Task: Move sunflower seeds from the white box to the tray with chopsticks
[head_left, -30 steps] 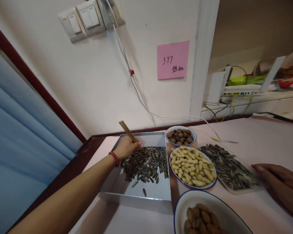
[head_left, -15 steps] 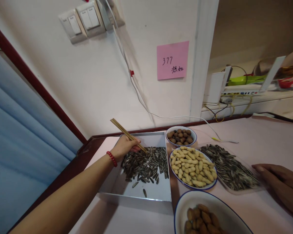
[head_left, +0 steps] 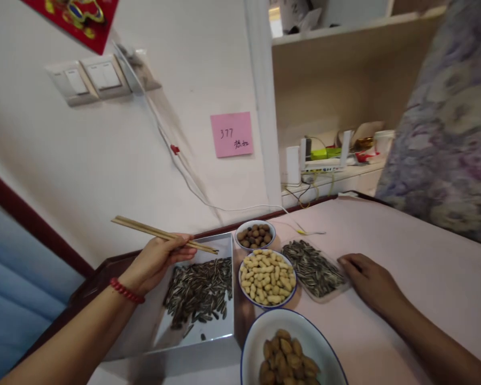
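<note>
My left hand [head_left: 164, 255] grips a pair of wooden chopsticks [head_left: 144, 227] above the silver-white box [head_left: 184, 345]. At the chopstick tips is a small dark sliver that looks like a sunflower seed. Many striped sunflower seeds [head_left: 200, 289] are spread inside the box under that hand. On the right, my right hand [head_left: 366, 280] rests on the table with thumb and fingers closed at the edge of a clear plastic tray [head_left: 324, 297]. More sunflower seeds [head_left: 310, 267] fill this tray. How the fingers meet the tray rim is partly hidden.
Between box and tray stand a bowl of unshelled peanuts [head_left: 266, 278], a small bowl of round brown nuts [head_left: 255, 235] and a larger bowl of brown oval nuts [head_left: 286, 358]. A white cable [head_left: 248, 207] runs along the wall onto the table. A router [head_left: 323, 163] sits on a shelf.
My left hand has lifted the chopsticks from among the seeds to above them, and they now lie flatter. The view has turned right, showing more of my right arm.
</note>
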{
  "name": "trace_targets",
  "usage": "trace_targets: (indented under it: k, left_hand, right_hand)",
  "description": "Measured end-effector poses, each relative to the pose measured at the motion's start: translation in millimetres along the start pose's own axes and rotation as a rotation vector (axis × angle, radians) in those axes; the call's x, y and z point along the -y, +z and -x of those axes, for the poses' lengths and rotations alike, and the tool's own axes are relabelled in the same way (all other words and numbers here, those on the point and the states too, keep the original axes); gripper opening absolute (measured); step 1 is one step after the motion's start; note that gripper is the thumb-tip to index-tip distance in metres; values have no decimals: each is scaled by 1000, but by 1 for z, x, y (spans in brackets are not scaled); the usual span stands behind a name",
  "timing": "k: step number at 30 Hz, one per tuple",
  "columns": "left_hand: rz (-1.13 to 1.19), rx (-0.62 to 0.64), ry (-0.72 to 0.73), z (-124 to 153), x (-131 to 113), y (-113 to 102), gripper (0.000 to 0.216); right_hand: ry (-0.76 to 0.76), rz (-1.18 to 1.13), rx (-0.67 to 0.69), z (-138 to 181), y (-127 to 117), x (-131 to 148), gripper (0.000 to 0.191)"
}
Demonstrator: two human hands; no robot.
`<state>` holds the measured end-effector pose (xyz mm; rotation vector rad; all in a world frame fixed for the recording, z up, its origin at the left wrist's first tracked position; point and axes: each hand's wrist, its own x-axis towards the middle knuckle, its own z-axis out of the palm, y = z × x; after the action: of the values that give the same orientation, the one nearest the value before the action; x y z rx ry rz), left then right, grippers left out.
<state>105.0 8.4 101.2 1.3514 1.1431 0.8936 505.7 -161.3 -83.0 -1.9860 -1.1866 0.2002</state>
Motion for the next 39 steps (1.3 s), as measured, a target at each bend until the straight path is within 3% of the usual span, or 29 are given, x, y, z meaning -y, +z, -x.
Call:
trace_targets:
  k: [4, 9, 15, 20, 26, 39]
  left_hand:
    - [-2, 73, 61, 12, -31, 34, 16]
    - [19, 235, 121, 20, -50, 105, 17]
    - [-79, 384, 156, 10, -31, 190, 19]
    - [-172, 429, 188, 8, -11, 224, 16]
    - [-183, 426, 199, 23, -11, 220, 16]
    - [89, 404, 176, 42, -26, 141, 32]
  right_hand:
    - [-47, -21, -3, 0, -1, 4, 39]
    - [-68, -45, -4, 0, -2, 8, 38]
    - [-73, -56, -8, -1, -1, 10, 36]
    - [-77, -67, -1, -2, 0, 10, 36]
    - [-82, -84, 6, -2, 4, 6, 37]
    - [-81, -75, -33, -4, 10, -10, 44]
